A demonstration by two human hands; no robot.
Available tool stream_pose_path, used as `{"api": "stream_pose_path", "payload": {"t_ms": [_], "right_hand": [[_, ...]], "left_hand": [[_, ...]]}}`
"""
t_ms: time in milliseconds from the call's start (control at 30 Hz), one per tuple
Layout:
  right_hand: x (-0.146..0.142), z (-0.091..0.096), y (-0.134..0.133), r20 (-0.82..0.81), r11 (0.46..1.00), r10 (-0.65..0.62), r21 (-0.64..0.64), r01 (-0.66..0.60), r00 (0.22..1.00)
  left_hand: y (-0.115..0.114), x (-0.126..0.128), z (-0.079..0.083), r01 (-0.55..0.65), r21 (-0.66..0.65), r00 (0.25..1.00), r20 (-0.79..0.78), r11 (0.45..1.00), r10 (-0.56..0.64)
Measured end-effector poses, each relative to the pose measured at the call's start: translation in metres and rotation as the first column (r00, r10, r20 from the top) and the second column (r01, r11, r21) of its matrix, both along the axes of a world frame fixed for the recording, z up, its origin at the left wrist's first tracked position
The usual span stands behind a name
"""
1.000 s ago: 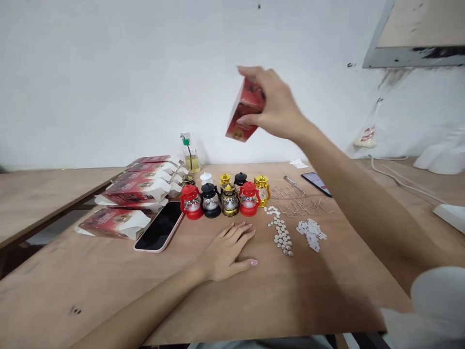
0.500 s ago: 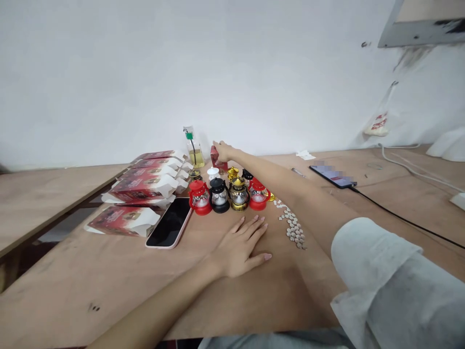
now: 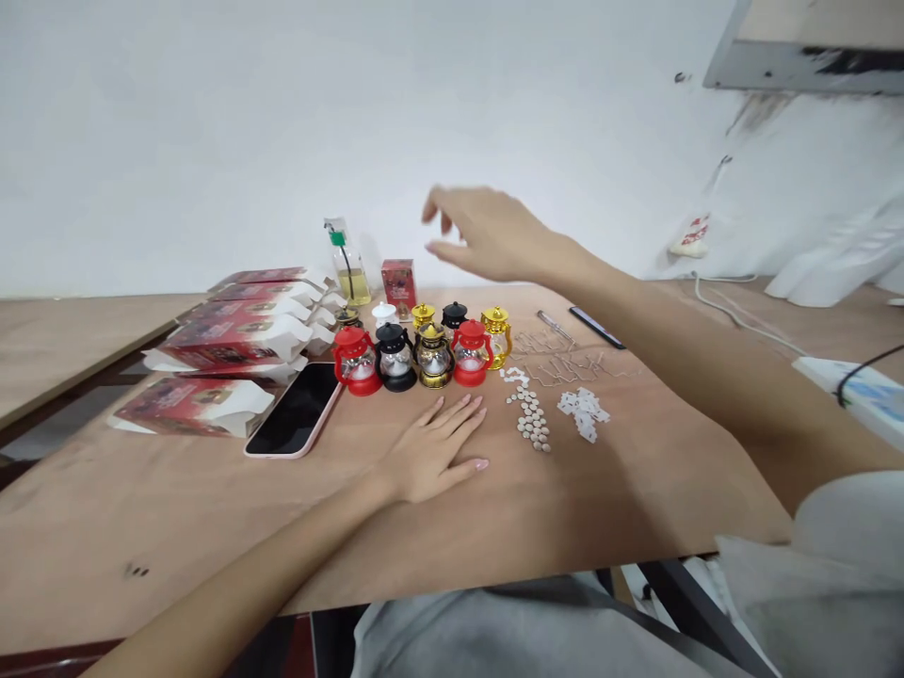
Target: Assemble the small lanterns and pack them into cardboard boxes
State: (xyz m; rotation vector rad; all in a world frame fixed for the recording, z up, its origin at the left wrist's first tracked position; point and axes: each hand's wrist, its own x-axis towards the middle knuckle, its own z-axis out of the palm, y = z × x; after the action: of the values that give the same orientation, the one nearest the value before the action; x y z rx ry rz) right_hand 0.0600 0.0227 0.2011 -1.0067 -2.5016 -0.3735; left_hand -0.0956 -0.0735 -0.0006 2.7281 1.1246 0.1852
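Observation:
My left hand [image 3: 430, 452] lies flat on the table, fingers spread, just in front of the small lanterns, and holds nothing. My right hand [image 3: 487, 231] is raised above the back of the table, fingers apart and slightly bent, with nothing in it. Below and left of it a small red box [image 3: 399, 287] stands upright by the wall. The front row has a red lantern [image 3: 357, 363], a black lantern [image 3: 395, 358], a black-and-gold lantern [image 3: 433, 358] and another red lantern [image 3: 471, 355]. Behind them are a white lantern [image 3: 384, 314] and a gold lantern [image 3: 496, 334], among others.
Open red cartons [image 3: 233, 330] are stacked at left, beside a phone [image 3: 297, 411]. A pump bottle [image 3: 349, 268] stands behind. Button cells [image 3: 533, 424], white plastic tabs [image 3: 585, 411], bent wires [image 3: 565, 367] and a screwdriver [image 3: 556, 326] lie right of the lanterns. Another phone [image 3: 597, 327] is partly covered by my right arm.
My right hand has let go of the small red box and lifted up and to the right. The box now stands alone. My left hand stays flat, and the view has shifted.

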Motion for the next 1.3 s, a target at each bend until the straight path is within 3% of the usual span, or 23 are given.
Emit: {"api": "stream_pose_path", "payload": {"t_ms": [133, 300, 433, 533, 633, 700, 767, 833, 867, 933, 967, 1033, 1100, 1167, 1233, 1300], "right_hand": [[0.016, -0.034, -0.011, 0.192, 0.988, -0.039, -0.138, 0.066, 0.981], [0.016, -0.071, 0.002, 0.266, 0.97, 0.011, -0.237, 0.054, 0.964], [0.026, -0.085, -0.005, 0.238, 0.971, -0.031, -0.224, 0.086, 0.971], [0.04, -0.098, -0.036, 0.16, 0.986, -0.084, -0.132, 0.105, 0.984], [0.052, -0.124, -0.081, 0.082, 0.989, -0.106, 0.116, 0.096, 0.991], [0.056, -0.147, -0.107, 0.051, 0.924, 0.004, 0.381, -0.023, 0.999], [0.056, -0.167, -0.123, 0.058, 0.782, 0.227, 0.584, -0.217, 0.972], [0.053, -0.182, -0.125, 0.111, 0.661, 0.406, 0.649, -0.376, 0.907], [0.051, -0.188, -0.122, 0.137, 0.628, 0.459, 0.649, -0.43, 0.878], [0.048, -0.195, -0.112, 0.129, 0.606, 0.538, 0.627, -0.489, 0.833], [0.047, -0.197, -0.106, 0.084, 0.622, 0.562, 0.613, -0.487, 0.823], [0.05, -0.199, -0.094, -0.072, 0.708, 0.548, 0.57, -0.417, 0.834], [0.055, -0.199, -0.084, -0.198, 0.846, 0.416, 0.442, -0.298, 0.888], [0.062, -0.198, -0.077, -0.293, 0.958, 0.246, 0.222, -0.184, 0.924], [0.068, -0.198, -0.071, -0.366, 0.995, 0.094, 0.006, -0.098, 0.926], [0.07, -0.199, -0.068, -0.372, 0.991, -0.013, -0.126, -0.036, 0.928]], "left_hand": [[0.0, 0.002, 0.003, -0.002, -0.006, 1.0, -0.009, 1.0, 0.002], [0.001, 0.004, 0.003, 0.0, -0.042, 1.0, 0.018, 0.999, 0.001], [0.002, 0.006, 0.005, -0.016, -0.172, 0.985, 0.167, 0.985, 0.046], [0.003, 0.007, 0.008, 0.016, -0.371, 0.894, 0.421, 0.928, 0.153], [0.001, 0.009, 0.01, 0.156, -0.543, 0.702, 0.649, 0.825, 0.294], [-0.004, 0.013, 0.009, 0.251, -0.606, 0.582, 0.718, 0.755, 0.382], [-0.011, 0.018, 0.009, 0.345, -0.667, 0.481, 0.73, 0.66, 0.486], [-0.018, 0.023, 0.009, 0.423, -0.71, 0.395, 0.703, 0.562, 0.591], [-0.02, 0.026, 0.01, 0.431, -0.722, 0.352, 0.687, 0.542, 0.635], [-0.021, 0.028, 0.012, 0.394, -0.729, 0.255, 0.672, 0.56, 0.695], [-0.02, 0.028, 0.014, 0.361, -0.726, 0.213, 0.676, 0.586, 0.706], [-0.015, 0.026, 0.016, 0.289, -0.698, 0.148, 0.709, 0.656, 0.69], [-0.009, 0.022, 0.019, 0.227, -0.658, 0.117, 0.75, 0.718, 0.651], [-0.005, 0.018, 0.02, 0.178, -0.631, 0.098, 0.775, 0.755, 0.625], [-0.002, 0.015, 0.02, 0.134, -0.63, 0.112, 0.777, 0.765, 0.62], [0.0, 0.014, 0.019, 0.069, -0.618, 0.132, 0.783, 0.783, 0.607]]}}
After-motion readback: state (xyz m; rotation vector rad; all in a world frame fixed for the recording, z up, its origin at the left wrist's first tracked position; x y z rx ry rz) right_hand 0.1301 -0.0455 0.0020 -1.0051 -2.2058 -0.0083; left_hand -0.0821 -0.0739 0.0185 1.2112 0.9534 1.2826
